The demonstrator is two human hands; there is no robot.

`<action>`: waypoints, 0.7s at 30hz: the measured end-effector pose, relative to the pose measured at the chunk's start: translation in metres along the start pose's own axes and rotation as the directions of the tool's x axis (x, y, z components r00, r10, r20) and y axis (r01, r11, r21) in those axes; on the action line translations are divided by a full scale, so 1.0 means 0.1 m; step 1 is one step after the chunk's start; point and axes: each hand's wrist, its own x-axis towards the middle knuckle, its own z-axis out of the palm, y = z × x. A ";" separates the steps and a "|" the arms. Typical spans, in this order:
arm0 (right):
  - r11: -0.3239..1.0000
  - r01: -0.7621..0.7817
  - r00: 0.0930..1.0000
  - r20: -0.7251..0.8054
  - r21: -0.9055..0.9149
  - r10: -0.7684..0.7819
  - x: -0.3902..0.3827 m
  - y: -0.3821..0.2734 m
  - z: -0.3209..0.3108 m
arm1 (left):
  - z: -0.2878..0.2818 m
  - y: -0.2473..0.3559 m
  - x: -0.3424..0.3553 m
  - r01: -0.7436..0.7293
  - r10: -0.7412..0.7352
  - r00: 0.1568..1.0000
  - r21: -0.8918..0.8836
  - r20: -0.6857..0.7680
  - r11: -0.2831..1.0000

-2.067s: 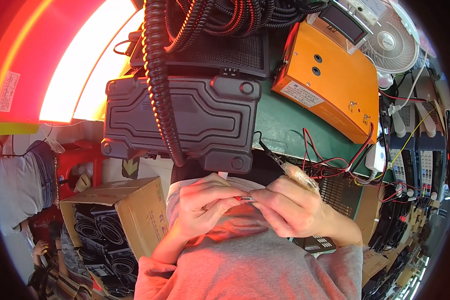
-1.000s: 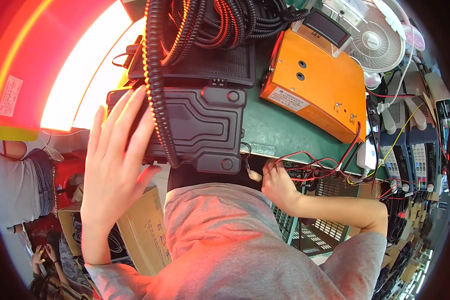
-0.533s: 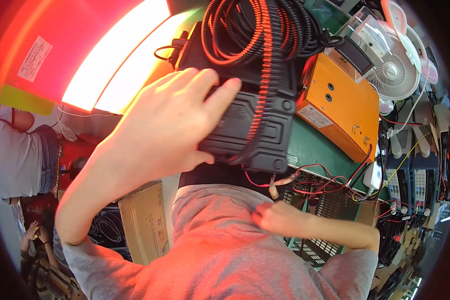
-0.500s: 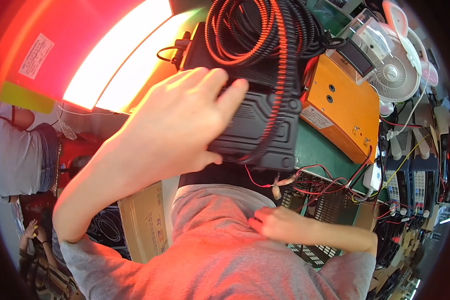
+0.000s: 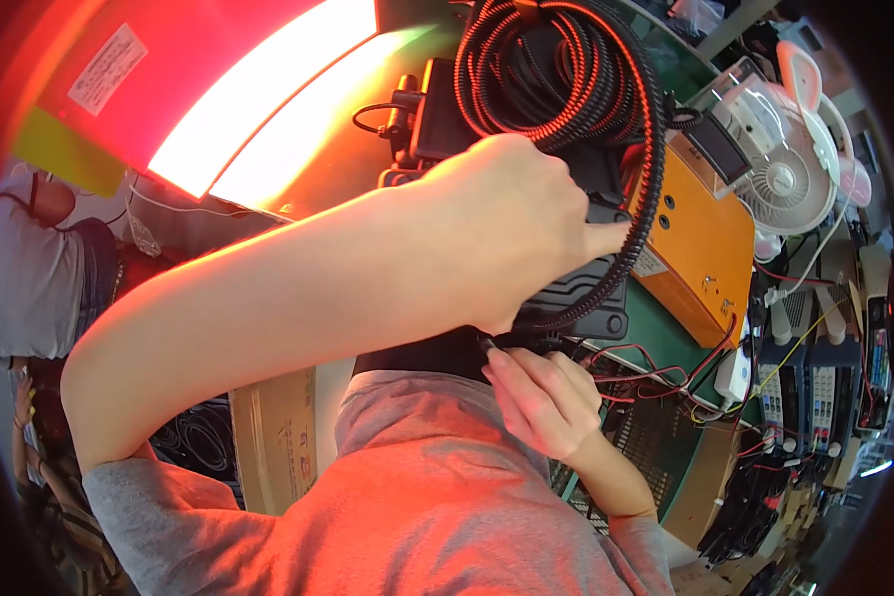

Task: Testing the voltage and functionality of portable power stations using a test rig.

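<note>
A ribbed black case (image 5: 598,310) lies at the bench's near edge. A coil of black corrugated cable (image 5: 606,74) rests on its far part, and one loop runs down the case's right side. My left hand (image 5: 502,223) reaches across the case with its back up. Its index finger stretches to the cable loop, while the other fingers curl over the case, their tips hidden. Just below, my right hand (image 5: 546,402) pinches a small black cable end (image 5: 488,344) at the case's near edge. Where that piece leads is hidden under my left hand.
An orange box (image 5: 703,253) with switches stands right of the case, beside a white fan (image 5: 783,179). Red and black wires (image 5: 656,372) trail near the edge. A glowing lamp panel (image 5: 268,94) is at upper left. A cardboard box (image 5: 273,442) stands below.
My left hand has slid right across the case, from its left part to the cable loop. My right hand has risen from my shirt to the case's near edge and pinches a black cable end.
</note>
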 end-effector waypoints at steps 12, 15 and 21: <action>0.987 -0.098 0.991 0.074 -0.126 0.108 0.09 -0.07 0.16 | -0.14 -0.01 0.16 -0.032 0.029 0.961 0.006 0.274 0.999; 0.977 -0.070 0.963 0.243 -0.200 0.118 0.18 -0.14 0.05 | -0.20 0.05 0.20 -0.023 0.023 0.945 -0.005 0.325 1.000; 0.985 -0.173 0.888 0.430 -0.015 0.162 0.23 -0.06 -0.20 | 0.02 0.05 0.08 0.039 -0.039 0.996 0.004 0.079 0.999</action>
